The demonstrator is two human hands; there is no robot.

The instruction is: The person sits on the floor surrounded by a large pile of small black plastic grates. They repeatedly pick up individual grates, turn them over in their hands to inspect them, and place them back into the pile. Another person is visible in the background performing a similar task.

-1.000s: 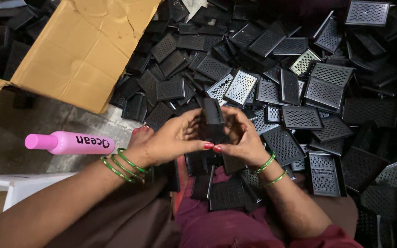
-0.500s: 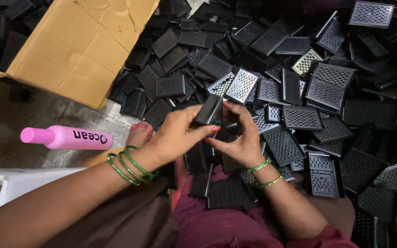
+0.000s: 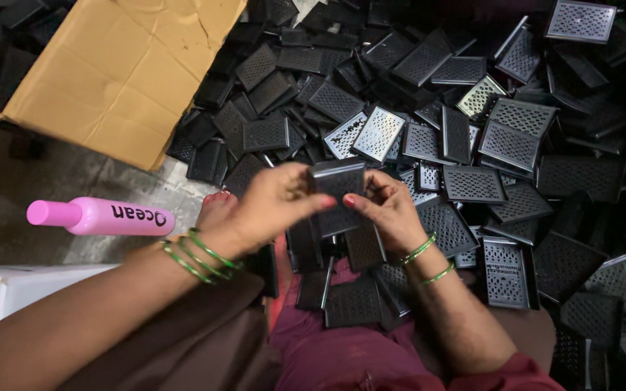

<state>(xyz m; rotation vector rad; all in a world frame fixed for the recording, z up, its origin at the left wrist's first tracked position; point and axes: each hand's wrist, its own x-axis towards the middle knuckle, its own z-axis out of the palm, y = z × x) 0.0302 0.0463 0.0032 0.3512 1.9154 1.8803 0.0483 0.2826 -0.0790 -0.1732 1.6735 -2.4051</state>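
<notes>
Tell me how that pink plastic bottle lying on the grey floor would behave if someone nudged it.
The pink plastic bottle lies on its side on the grey floor, so it would probably roll rather than slide. It looks smooth and glossy, so likely a little slippery to grip. Its narrower capped neck would probably make it curve as it rolls.

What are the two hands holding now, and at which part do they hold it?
Both the left hand and the right hand hold one black perforated plate, each gripping a side edge with its fingertips.

A pink bottle (image 3: 103,216) lies at nine o'clock on grey floor; flattened brown cardboard (image 3: 121,69) at eleven; a white plastic stool (image 3: 16,286) at eight.
</notes>
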